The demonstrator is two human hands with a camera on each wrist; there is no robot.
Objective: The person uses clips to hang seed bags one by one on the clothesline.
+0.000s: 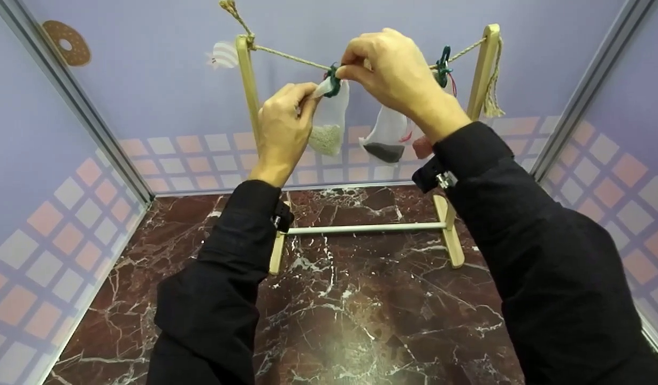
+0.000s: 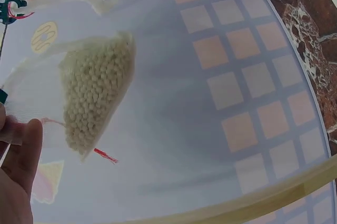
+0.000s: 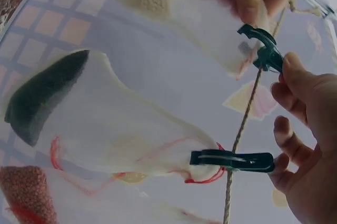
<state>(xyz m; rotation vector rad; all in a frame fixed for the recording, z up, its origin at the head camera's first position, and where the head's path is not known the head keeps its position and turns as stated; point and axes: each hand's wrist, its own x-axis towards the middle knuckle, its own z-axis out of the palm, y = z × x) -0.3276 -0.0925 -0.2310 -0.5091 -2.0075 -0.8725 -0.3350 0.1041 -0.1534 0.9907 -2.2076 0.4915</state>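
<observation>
My left hand (image 1: 285, 120) pinches the top corner of a white mesh drawstring bag (image 1: 334, 109) with pale pellets (image 2: 97, 87) in its bottom. A dark green clothespin (image 3: 267, 52) sits on the rope (image 1: 291, 58) at the bag's top. Thumb and fingers of my right hand (image 1: 396, 69) pinch the handle end of that clothespin. Beside it, a second mesh bag (image 3: 137, 113) with dark grey contents hangs from another green clothespin (image 3: 231, 161), close to the right hand's lower fingers. A third bag with reddish grains (image 3: 29, 192) hangs farther right.
The rope runs between two wooden posts (image 1: 249, 80) of a stand, joined low down by a pale crossbar (image 1: 366, 229). Its feet stand on a dark red marbled surface (image 1: 350, 321). Lilac panels (image 1: 163, 96) with printed squares enclose the back and sides.
</observation>
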